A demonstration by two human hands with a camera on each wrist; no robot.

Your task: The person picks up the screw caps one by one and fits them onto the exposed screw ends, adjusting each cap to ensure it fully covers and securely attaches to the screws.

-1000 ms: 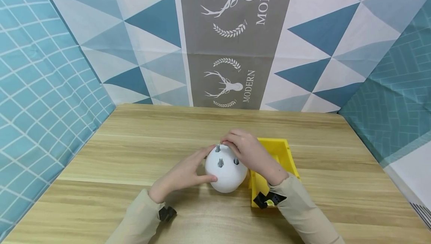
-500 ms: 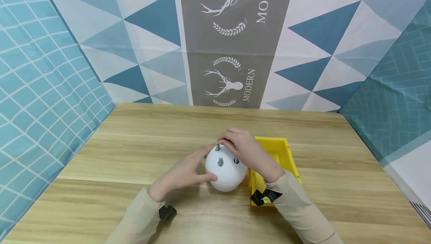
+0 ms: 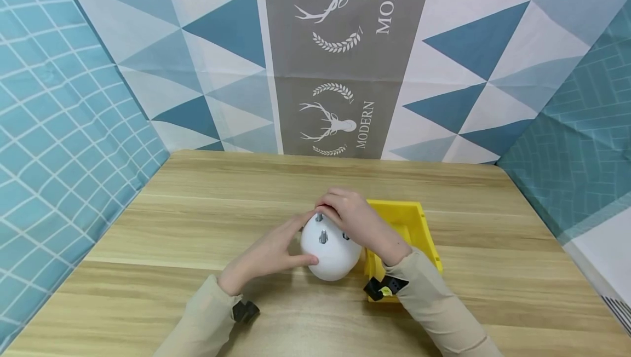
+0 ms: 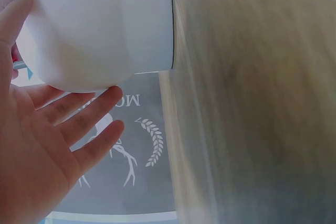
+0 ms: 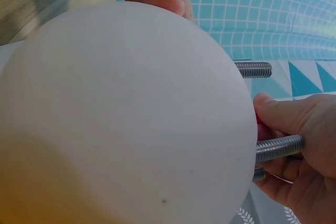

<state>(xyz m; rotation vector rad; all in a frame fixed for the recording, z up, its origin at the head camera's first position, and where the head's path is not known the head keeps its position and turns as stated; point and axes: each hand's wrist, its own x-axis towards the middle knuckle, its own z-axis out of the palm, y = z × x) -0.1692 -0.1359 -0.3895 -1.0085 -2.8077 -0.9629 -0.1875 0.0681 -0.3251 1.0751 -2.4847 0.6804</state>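
The left hand (image 3: 266, 261) held a white rounded body (image 3: 332, 261) on the wooden tabletop (image 3: 172, 247), thumb on the near side. A yellow tray (image 3: 429, 231) stood just right of it. Steel bolts (image 3: 323, 237) protruded from its top. Beyond them, the right hand (image 3: 357, 223) curled its fingers at the far edge (grip undetermined; fingertips partly hidden). Patterned cloth (image 3: 335, 67) hung behind.

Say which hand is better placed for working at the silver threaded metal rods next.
Probably the right hand: its fingers are beside the rods, while the left hand is occupied holding the smooth white round body.
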